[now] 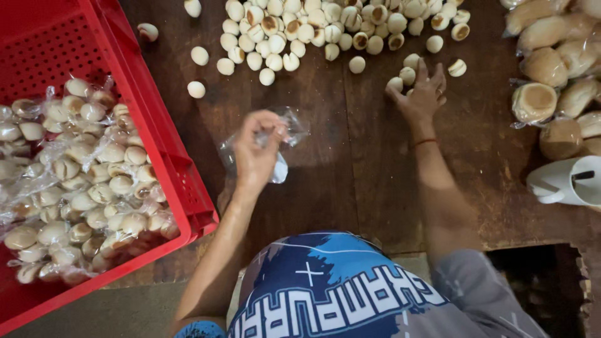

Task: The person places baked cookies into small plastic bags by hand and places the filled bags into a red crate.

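Left hand [255,150] pinches a clear plastic bag [283,134] above the table [350,163]; right hand [421,94], fingers closed over small round buns [404,76] at the pile's edge. Best: hold the bag mouth wide, keep the grip loose, don't crush them.

Both of the person's bare forearms reach forward from the torso, spread apart in a V. The left hand [255,147] is raised with fingers curled tight and thumb pinched against them, knuckles up. The right hand [424,92] lies further out than the left hand, palm down, fingers bent and cupped, wrist straight.
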